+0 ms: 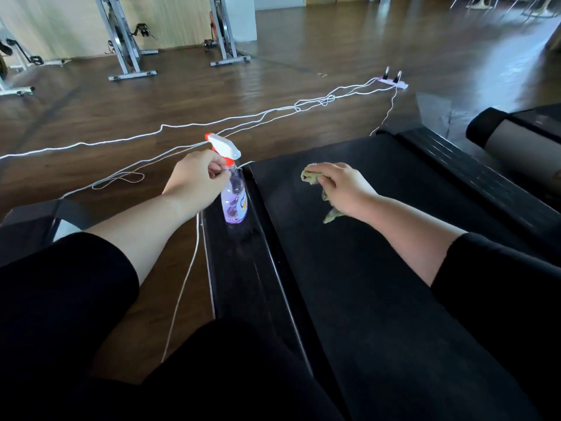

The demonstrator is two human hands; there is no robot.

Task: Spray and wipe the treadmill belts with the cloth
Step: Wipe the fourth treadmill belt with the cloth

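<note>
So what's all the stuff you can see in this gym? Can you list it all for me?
spray bottle: one, clear with purple liquid, white and red trigger top, standing on the treadmill's left side rail
cloth: one, yellow-green, bunched over the belt
treadmill belt: one, black, running down the middle
side rails: two, black, either side of the belt
second treadmill: one, black and grey, far right, partly out of frame
cables: several, white, trailing across the floor
power strip: one, white, on the floor at the back
exercise bikes: at least three, silver-grey, along the back wall
floor: dark brown wood
left hand: gripping the bottle's neck
right hand: holding the cloth
sleeves: two, black
</note>
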